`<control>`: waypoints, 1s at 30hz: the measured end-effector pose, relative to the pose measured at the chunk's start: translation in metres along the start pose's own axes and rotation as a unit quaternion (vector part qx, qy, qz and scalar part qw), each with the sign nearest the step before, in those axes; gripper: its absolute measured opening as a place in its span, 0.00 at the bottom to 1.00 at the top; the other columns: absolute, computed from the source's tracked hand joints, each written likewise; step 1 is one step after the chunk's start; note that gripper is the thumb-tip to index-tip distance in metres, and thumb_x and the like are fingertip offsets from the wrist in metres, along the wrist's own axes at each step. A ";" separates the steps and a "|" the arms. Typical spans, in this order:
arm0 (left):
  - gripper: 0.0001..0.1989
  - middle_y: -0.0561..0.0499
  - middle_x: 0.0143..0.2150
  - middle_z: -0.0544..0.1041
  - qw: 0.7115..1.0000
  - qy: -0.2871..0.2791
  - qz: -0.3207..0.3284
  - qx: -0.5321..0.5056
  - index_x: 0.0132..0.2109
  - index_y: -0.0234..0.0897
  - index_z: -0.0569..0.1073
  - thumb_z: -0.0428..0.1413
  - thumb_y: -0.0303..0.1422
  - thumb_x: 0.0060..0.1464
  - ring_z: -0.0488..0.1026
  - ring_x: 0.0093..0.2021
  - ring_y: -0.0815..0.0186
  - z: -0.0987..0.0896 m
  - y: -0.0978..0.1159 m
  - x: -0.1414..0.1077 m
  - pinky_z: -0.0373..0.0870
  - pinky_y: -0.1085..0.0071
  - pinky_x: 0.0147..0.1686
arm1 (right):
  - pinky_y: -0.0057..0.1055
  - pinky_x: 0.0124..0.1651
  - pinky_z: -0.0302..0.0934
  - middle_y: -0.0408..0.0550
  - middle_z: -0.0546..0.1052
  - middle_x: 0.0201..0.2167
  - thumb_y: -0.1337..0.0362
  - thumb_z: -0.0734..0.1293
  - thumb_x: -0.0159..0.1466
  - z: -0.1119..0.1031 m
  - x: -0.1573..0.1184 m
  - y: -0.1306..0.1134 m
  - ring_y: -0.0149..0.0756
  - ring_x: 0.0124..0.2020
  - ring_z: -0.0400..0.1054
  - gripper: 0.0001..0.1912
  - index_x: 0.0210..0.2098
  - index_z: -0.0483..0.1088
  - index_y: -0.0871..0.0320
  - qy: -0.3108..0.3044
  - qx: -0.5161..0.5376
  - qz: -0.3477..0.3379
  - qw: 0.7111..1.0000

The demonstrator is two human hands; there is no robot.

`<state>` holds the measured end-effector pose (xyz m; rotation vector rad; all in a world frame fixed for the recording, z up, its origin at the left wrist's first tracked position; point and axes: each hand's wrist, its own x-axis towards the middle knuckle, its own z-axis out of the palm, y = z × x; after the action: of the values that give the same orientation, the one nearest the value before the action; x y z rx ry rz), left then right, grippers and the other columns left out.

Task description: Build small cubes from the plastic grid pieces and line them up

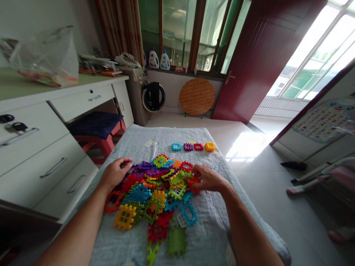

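Note:
Colourful interlocking plastic pieces lie in a loose pile on a cloth-covered table (216, 218). At the pile's left edge is my left hand (115, 173), fingers curved beside the purple pieces (144, 166); whether it touches them is unclear. My right hand (208, 178) rests at the right edge, its fingers bent over an orange-red piece (193, 183). Behind the pile stands a row: a blue piece (176, 147), a purple piece (188, 147), a red piece (198, 147) and a yellow-orange one (210, 147). A yellow piece (125, 217) and a green piece (176, 241) lie nearer me.
To the left stand a white desk (80, 92) with a plastic bag (50, 59) on it, and a stool with a dark cushion (95, 123). A washing machine (138, 96) and a round wooden board (197, 96) are beyond the table. A pink chair (340, 177) is at right.

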<state>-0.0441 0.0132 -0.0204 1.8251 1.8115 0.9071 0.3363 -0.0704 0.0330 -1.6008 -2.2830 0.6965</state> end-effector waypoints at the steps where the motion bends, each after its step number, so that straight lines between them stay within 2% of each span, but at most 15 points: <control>1: 0.21 0.48 0.37 0.80 1.000 -0.002 -0.001 -0.002 0.41 0.37 0.76 0.53 0.46 0.44 0.76 0.38 0.59 0.000 0.000 0.000 0.70 0.67 0.44 | 0.29 0.37 0.58 0.44 0.72 0.35 0.62 0.71 0.49 -0.003 -0.002 0.001 0.32 0.34 0.64 0.20 0.41 0.67 0.56 -0.009 0.014 0.009 1.000; 3: 0.22 0.48 0.38 0.80 1.000 -0.003 -0.003 -0.004 0.42 0.37 0.76 0.53 0.46 0.44 0.76 0.39 0.59 0.000 0.000 0.000 0.70 0.67 0.45 | 0.28 0.36 0.59 0.43 0.71 0.34 0.60 0.71 0.49 -0.012 -0.007 0.008 0.32 0.33 0.64 0.22 0.42 0.67 0.56 -0.027 0.037 0.025 0.999; 5: 0.22 0.47 0.38 0.80 1.000 -0.005 -0.004 -0.003 0.42 0.37 0.76 0.53 0.46 0.44 0.76 0.39 0.59 0.000 0.000 0.001 0.70 0.67 0.45 | 0.28 0.35 0.59 0.42 0.70 0.33 0.58 0.71 0.49 -0.021 -0.012 0.019 0.31 0.32 0.64 0.22 0.42 0.67 0.55 -0.011 0.045 0.043 0.998; 9: 0.21 0.48 0.37 0.80 1.000 -0.003 -0.004 -0.004 0.41 0.37 0.76 0.53 0.46 0.44 0.76 0.39 0.59 0.001 -0.002 0.002 0.70 0.67 0.44 | 0.32 0.39 0.61 0.46 0.69 0.35 0.56 0.71 0.50 -0.028 -0.013 0.045 0.35 0.35 0.64 0.23 0.44 0.67 0.56 0.150 -0.004 0.106 0.983; 11: 0.21 0.48 0.37 0.80 1.000 -0.002 -0.005 -0.002 0.41 0.38 0.76 0.53 0.46 0.44 0.76 0.38 0.59 0.001 -0.002 0.002 0.70 0.67 0.43 | 0.35 0.42 0.61 0.48 0.68 0.37 0.55 0.71 0.50 -0.023 -0.010 0.053 0.38 0.38 0.64 0.25 0.45 0.67 0.57 0.185 -0.034 0.133 0.973; 14: 0.21 0.49 0.37 0.80 1.000 -0.001 -0.008 0.011 0.41 0.38 0.76 0.53 0.46 0.44 0.76 0.38 0.59 0.001 -0.001 0.002 0.70 0.68 0.42 | 0.38 0.46 0.60 0.51 0.67 0.41 0.55 0.71 0.49 -0.012 -0.005 0.057 0.41 0.41 0.64 0.27 0.47 0.67 0.57 0.134 -0.063 0.153 0.977; 17: 0.21 0.49 0.37 0.80 1.000 -0.003 -0.008 0.022 0.41 0.39 0.76 0.53 0.46 0.44 0.76 0.37 0.60 0.000 -0.001 0.002 0.70 0.68 0.42 | 0.38 0.50 0.58 0.52 0.67 0.42 0.56 0.71 0.50 -0.003 -0.002 0.055 0.42 0.44 0.63 0.28 0.48 0.67 0.58 0.086 -0.081 0.145 0.982; 22: 0.20 0.49 0.36 0.80 1.000 -0.004 -0.006 0.016 0.41 0.39 0.76 0.53 0.45 0.45 0.76 0.37 0.60 0.001 -0.003 0.002 0.70 0.69 0.41 | 0.35 0.48 0.59 0.51 0.69 0.41 0.57 0.68 0.53 -0.001 0.000 0.055 0.39 0.42 0.65 0.23 0.47 0.67 0.58 0.100 -0.077 0.126 0.984; 26: 0.20 0.49 0.36 0.79 1.000 -0.005 -0.010 0.014 0.41 0.38 0.76 0.53 0.45 0.44 0.76 0.37 0.60 0.001 -0.003 0.002 0.70 0.68 0.42 | 0.34 0.47 0.59 0.51 0.70 0.41 0.56 0.69 0.53 0.000 0.002 0.055 0.38 0.41 0.66 0.26 0.48 0.66 0.59 0.121 -0.070 0.115 0.983; 30: 0.21 0.50 0.36 0.79 1.000 -0.004 -0.013 0.010 0.41 0.38 0.76 0.53 0.45 0.44 0.76 0.36 0.60 0.001 -0.002 0.003 0.70 0.68 0.42 | 0.35 0.48 0.59 0.52 0.71 0.43 0.54 0.69 0.52 0.004 0.005 0.053 0.40 0.42 0.66 0.26 0.48 0.66 0.59 0.125 -0.088 0.132 0.979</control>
<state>-0.0444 0.0162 -0.0221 1.8117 1.8419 0.8743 0.3756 -0.0517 0.0013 -1.9734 -2.0201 0.3309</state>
